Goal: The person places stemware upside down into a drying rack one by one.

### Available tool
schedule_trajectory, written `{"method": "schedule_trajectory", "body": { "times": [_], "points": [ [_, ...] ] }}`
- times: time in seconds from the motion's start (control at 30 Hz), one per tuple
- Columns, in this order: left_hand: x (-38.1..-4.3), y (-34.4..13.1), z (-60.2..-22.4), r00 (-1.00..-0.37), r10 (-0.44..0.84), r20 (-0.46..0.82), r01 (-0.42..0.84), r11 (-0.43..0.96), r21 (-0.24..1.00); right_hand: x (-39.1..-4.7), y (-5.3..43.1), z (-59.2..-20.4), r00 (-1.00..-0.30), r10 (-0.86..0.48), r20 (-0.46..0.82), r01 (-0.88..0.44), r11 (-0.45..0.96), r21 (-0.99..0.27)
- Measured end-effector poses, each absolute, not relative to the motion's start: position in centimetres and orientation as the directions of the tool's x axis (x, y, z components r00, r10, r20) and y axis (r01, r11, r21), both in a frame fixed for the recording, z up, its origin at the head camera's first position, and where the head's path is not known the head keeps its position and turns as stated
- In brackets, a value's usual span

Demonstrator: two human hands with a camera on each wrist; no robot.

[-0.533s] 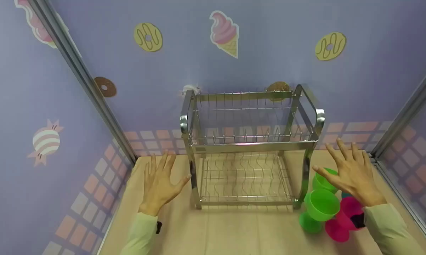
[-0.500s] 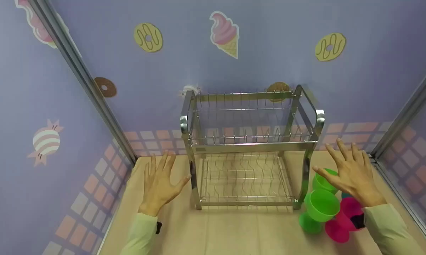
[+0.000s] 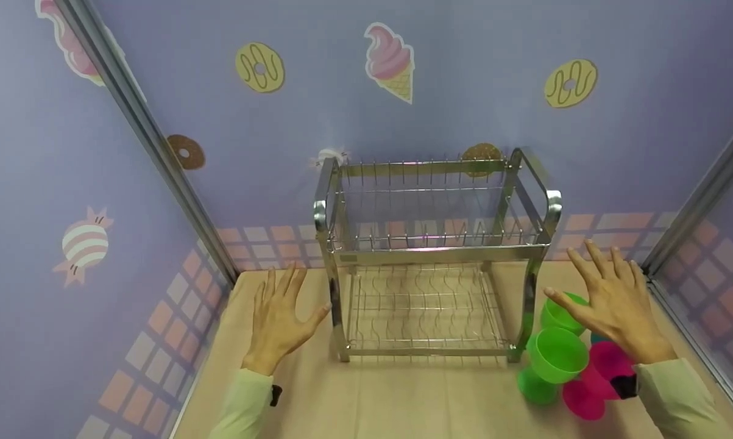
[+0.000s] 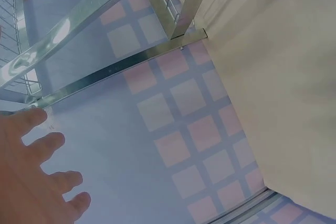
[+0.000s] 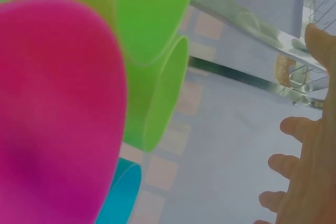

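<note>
In the head view, the left grip [image 3: 281, 323] is empty, its fingers spread beside the left end of the metal rack [image 3: 439, 255], and the right grip [image 3: 616, 305] is likewise released, spread above a cluster of cups standing on the worktop [image 3: 396, 396] just beside the rack's right end. The likeliest mishap is a toppled cup: the right forearm crosses the pink cup [image 3: 607, 360], and a low sweep could let the black wrist piece [image 3: 624, 385] catch its rim and push it into the front green cup [image 3: 559, 355] or the rear green cup [image 3: 564, 312]. The left thumb tip lies so near the rack's leg that an inward move might nudge the frame; whether they touch I cannot tell. The three cups seen clearly stand upright on their feet, mouths up, long axes vertical; the rack runs lengthwise left to right along the back wall. In the left wrist view, spread fingers hold nothing and the rack's side frame rises past them. In the right wrist view, the cups crowd closely, a blue cup [image 5: 123, 192] among them, so lifting one could drag its neighbour; their mouths point toward the picture's right, and the fingers stay clear of every rim visible there.
</note>
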State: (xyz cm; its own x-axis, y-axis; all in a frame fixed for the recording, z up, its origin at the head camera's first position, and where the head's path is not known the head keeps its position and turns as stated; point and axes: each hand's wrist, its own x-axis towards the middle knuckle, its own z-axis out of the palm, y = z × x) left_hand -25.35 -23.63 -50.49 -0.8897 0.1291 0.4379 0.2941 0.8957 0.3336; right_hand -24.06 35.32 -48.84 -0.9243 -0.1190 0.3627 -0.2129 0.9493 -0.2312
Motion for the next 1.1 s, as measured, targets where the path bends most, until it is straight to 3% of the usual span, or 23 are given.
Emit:
{"method": "schedule_trajectory", "body": {
  "times": [0.5,1.1],
  "points": [
    [-25.1,-22.5,-50.8,-0.881,0.058,0.469,0.368,0.707,0.604,-20.9,35.5,-48.9,-0.908,-0.112,0.403,-0.245,0.924,-0.294],
    [-25.2,-20.0,-53.7,-0.897,0.017,0.442,0.400,0.455,0.796,-15.0,37.1,-52.2,-0.855,0.085,0.512,-0.257,0.788,-0.559]
  ]
}}
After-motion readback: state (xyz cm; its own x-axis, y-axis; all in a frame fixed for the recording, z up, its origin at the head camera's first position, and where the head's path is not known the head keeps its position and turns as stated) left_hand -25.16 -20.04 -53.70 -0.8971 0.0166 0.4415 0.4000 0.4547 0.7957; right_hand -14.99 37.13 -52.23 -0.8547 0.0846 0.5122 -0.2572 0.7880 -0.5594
